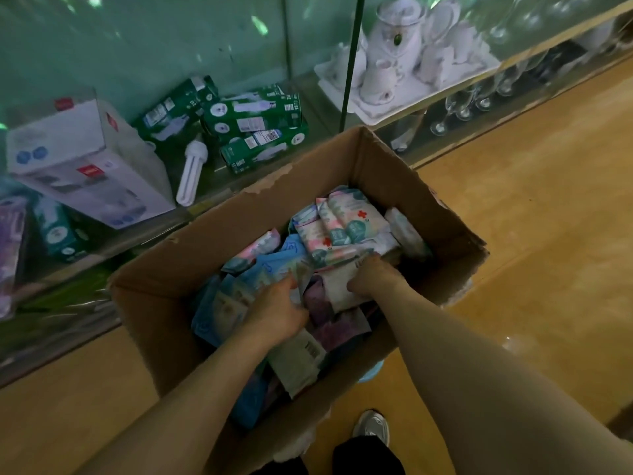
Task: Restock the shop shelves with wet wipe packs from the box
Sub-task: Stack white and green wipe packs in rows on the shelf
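An open cardboard box stands on the floor in front of me, filled with several wet wipe packs in blue, pink, purple and white. Both my hands reach down into it. My left hand rests on the blue packs at the box's middle, its fingers curled over the edge of one. My right hand grips a white pack just below a stack of pastel packs with red crosses. The fingertips of both hands are hidden among the packs.
A glass display case runs behind the box. Inside lie green bulb boxes, a loose white bulb, a white carton, a white tea set and glasses. Yellow floor spreads to the right; my shoe is below.
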Demonstrator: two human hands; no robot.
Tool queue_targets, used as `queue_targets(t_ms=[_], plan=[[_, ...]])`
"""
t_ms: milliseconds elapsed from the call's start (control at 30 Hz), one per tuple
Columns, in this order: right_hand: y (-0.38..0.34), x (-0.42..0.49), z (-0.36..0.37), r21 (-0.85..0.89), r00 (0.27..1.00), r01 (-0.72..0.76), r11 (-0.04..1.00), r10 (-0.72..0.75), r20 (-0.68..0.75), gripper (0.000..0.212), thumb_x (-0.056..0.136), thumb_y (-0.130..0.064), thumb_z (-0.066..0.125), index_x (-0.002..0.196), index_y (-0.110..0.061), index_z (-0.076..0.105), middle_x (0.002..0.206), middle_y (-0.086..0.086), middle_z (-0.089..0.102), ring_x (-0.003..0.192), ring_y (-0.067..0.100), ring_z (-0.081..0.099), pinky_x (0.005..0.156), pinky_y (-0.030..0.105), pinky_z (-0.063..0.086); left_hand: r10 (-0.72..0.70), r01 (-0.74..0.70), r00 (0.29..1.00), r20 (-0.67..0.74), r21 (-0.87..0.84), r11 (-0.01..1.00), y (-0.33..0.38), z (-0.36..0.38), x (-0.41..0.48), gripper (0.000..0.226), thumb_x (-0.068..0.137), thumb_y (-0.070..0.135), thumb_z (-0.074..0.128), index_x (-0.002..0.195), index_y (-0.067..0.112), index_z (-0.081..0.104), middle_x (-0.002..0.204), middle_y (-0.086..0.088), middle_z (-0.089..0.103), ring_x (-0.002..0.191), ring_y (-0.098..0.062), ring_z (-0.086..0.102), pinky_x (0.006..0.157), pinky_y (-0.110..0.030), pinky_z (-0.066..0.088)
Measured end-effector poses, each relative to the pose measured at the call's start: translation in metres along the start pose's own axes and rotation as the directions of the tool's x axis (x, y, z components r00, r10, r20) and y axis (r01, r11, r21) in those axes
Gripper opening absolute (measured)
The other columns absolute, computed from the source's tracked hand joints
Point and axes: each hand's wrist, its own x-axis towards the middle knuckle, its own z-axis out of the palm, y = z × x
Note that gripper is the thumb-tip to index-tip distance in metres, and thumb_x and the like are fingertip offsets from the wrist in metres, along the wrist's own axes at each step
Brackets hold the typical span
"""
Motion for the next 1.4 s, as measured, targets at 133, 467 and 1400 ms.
queue_targets(t_ms=[133, 467, 1400], plan=[[0.001, -0.002, 0.001, -0.056, 0.997, 0.009, 0.998, -0.014, -0.08, 0.058, 0.094, -0.025, 0.053, 0.139, -0.005, 0.022, 0.133, 0.018, 0.046, 0.12, 0.034, 0.05, 0.089, 0.039, 0.046, 0.05, -0.05, 0.999, -0.014, -0.001, 0.999, 0.003, 0.005, 0.004, 0.046, 0.086, 0.022, 0.06, 0.13, 0.018, 0.047, 0.115, -0.008, 0.059, 0.1, -0.024, 0.058, 0.08, -0.031, 0.049], [-0.01, -0.043, -0.042, 0.651, 0.905, 0.052, 0.757, -0.311, 0.29, 0.025, 0.089, -0.026, 0.064, 0.105, -0.006, 0.062, 0.091, 0.012, 0.068, 0.07, 0.017, 0.066, 0.052, 0.023, 0.054, 0.263, -0.234, 0.956, -0.132, 0.202, 0.951, 0.021, 0.015, 0.01, 0.082, 0.087, 0.033, 0.065, 0.151, 0.03, 0.014, 0.145, -0.005, 0.036, 0.132, -0.028, 0.037, 0.1, -0.047, 0.042], [0.046, -0.117, -0.077, 0.381, 0.892, 0.285, 0.88, -0.097, -0.442, 0.023, 0.092, -0.031, 0.053, 0.095, -0.009, 0.052, 0.087, 0.007, 0.057, 0.086, 0.031, 0.059, 0.068, 0.037, 0.046, 0.07, -0.137, 0.978, -0.197, -0.351, 0.926, 0.099, -0.026, -0.053, 0.038, 0.095, 0.017, 0.051, 0.132, 0.012, 0.052, 0.126, -0.011, 0.059, 0.112, -0.03, 0.056, 0.088, -0.032, 0.045]])
